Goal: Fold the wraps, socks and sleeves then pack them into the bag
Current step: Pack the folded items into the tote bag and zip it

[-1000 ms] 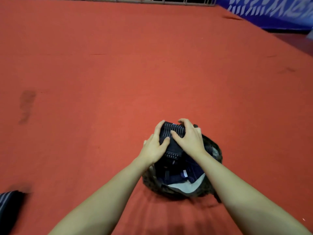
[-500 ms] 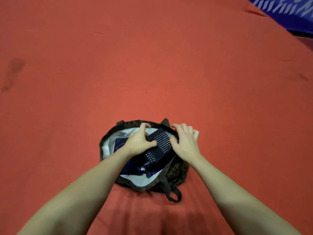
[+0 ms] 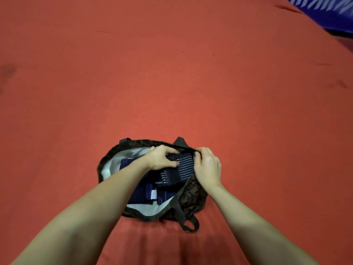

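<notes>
A dark patterned bag (image 3: 193,199) with a pale lining lies open on the red floor, its black straps trailing toward me. Inside lie folded navy pieces (image 3: 142,194), one with a white tag. On top, at the far right of the opening, sits a folded black striped sock (image 3: 179,170). My left hand (image 3: 162,157) grips its left side, thumb on top. My right hand (image 3: 207,166) holds its right edge, fingers curled over it beside the bag's rim and strap.
Red carpet (image 3: 172,83) spreads all around the bag. A blue banner (image 3: 328,10) with white marks stands at the far right corner. A dark stain (image 3: 7,70) marks the carpet at the left edge.
Both hands have carried the folded striped sock down into the bag's opening. The view has swung left, so the dark item at the lower left edge is out of sight.
</notes>
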`<act>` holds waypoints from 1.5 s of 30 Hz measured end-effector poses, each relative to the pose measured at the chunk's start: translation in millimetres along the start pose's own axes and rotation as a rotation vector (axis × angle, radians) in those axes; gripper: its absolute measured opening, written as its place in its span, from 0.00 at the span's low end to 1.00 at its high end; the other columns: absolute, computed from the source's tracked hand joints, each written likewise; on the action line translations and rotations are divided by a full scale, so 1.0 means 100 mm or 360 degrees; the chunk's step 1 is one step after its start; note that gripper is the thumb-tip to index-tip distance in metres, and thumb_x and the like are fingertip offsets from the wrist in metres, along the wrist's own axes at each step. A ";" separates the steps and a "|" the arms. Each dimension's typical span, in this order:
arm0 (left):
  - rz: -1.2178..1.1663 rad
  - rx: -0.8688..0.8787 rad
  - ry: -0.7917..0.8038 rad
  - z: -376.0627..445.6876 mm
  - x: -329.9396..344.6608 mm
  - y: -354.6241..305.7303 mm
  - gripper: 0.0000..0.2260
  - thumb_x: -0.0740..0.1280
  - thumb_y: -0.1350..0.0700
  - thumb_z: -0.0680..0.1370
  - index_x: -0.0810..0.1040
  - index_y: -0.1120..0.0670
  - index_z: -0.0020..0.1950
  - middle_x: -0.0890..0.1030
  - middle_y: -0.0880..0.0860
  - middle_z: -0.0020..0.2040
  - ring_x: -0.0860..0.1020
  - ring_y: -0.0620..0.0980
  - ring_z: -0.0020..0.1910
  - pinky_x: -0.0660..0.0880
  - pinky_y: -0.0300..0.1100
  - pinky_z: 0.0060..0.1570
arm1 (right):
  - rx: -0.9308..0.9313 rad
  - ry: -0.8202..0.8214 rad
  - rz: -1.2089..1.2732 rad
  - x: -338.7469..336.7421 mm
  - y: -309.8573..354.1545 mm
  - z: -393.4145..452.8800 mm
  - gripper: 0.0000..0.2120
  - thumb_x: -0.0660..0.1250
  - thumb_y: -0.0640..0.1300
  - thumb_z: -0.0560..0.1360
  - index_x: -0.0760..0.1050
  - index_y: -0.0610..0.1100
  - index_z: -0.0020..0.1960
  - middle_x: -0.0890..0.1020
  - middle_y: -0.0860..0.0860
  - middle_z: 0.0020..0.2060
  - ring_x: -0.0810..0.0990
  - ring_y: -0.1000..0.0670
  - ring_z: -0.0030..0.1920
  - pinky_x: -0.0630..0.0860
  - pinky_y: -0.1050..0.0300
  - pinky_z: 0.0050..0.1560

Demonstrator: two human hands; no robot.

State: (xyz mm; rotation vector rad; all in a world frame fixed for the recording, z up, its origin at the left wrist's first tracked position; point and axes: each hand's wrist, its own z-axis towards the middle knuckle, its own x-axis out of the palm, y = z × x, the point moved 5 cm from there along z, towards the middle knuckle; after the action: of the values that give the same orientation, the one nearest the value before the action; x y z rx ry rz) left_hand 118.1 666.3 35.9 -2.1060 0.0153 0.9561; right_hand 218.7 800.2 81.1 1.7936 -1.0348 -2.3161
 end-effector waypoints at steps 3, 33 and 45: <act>0.0470 0.0069 -0.0132 -0.01 0.08 -0.02 0.24 0.64 0.42 0.77 0.69 0.48 0.71 0.71 0.47 0.67 0.69 0.50 0.66 0.62 0.48 0.63 | 0.0035 -0.0012 -0.0003 0.04 0.03 0.07 0.08 0.59 0.40 0.79 0.77 0.40 0.51 0.80 0.46 0.48 0.78 0.40 0.48 0.68 0.49 0.50; 0.0288 -0.0248 -0.0712 -0.24 0.23 -0.02 0.32 0.64 0.32 0.70 0.64 0.56 0.60 0.65 0.52 0.56 0.68 0.53 0.56 0.67 0.51 0.56 | 0.0094 -0.0023 -0.0073 0.14 0.08 0.17 0.09 0.55 0.41 0.80 0.73 0.42 0.55 0.77 0.49 0.51 0.76 0.44 0.52 0.63 0.50 0.54; 0.0250 -0.0192 -0.0273 -0.64 0.26 0.57 0.33 0.63 0.51 0.76 0.51 0.53 0.77 0.55 0.52 0.77 0.50 0.55 0.77 0.48 0.52 0.74 | -0.1280 0.0704 -0.0774 0.55 0.53 -0.15 0.32 0.62 0.64 0.72 0.65 0.53 0.72 0.69 0.49 0.70 0.67 0.46 0.70 0.48 0.39 0.69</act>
State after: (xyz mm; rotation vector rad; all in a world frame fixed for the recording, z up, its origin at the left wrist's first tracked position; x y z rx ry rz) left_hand 158.6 592.4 6.0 -2.1495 0.0368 1.2570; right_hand 194.6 729.3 60.2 2.1141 0.3917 -1.9044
